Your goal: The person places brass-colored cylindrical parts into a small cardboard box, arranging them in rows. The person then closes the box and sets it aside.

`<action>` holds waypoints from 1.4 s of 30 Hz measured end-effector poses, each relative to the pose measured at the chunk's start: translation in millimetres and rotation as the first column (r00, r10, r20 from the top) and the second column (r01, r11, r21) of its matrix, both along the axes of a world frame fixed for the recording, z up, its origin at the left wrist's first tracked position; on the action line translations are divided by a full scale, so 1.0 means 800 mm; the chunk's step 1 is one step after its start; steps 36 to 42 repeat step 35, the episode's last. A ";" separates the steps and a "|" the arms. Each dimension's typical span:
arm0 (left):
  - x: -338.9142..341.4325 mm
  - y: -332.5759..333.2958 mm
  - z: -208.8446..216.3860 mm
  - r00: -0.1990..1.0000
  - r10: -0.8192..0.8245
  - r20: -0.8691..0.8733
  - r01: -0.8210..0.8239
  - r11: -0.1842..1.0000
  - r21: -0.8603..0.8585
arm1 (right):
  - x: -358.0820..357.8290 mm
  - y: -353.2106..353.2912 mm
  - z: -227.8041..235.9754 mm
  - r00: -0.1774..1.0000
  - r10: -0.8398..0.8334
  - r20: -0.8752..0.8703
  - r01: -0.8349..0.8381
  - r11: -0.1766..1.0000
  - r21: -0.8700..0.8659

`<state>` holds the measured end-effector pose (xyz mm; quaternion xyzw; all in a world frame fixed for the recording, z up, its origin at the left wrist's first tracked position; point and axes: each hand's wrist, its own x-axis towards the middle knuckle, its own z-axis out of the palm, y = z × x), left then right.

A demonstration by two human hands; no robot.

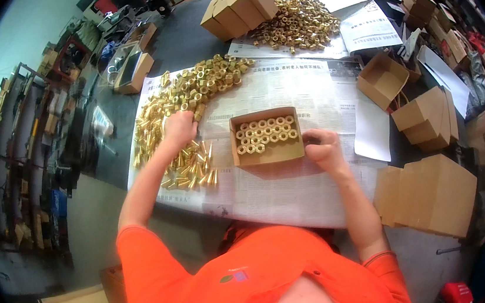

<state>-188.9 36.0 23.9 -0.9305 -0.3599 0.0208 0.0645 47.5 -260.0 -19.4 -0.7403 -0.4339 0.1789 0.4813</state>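
An open cardboard box (268,157) stands in front of me on the newspaper. Rows of brass nuts (266,131) lie inside it, ring faces up. My left hand (180,128) is closed at the near edge of a heap of larger brass nuts (205,81); its fingertips are partly hidden, so what it grips cannot be made out. Just below and left of that hand spreads a heap of slim, pointed brass pieces (191,168). Curled fingers of my right hand (323,148) are against or just beside the box's right wall, and anything inside them is hidden.
Newspaper (282,191) covers the dark table. Farther back are another heap of brass nuts (300,21) and folded cardboard boxes (238,11). An open box (383,80) and flattened boxes (430,194) sit on the right. Loaded shelves (25,168) line the left wall.
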 end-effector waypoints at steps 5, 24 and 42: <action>-0.004 0.003 -0.019 0.999 0.024 0.032 -0.026 0.998 0.059 | 0.002 -0.003 -0.007 0.996 -0.002 -0.086 0.004 1.000 0.022; 0.079 -0.160 0.035 0.838 -0.348 0.420 0.532 0.693 -0.486 | 0.003 -0.003 -0.014 0.999 -0.012 -0.034 0.013 1.000 0.020; 0.106 -0.163 0.004 0.878 -0.440 0.187 0.476 0.776 -0.413 | 0.003 -0.004 -0.008 1.000 -0.004 0.012 0.004 0.999 0.036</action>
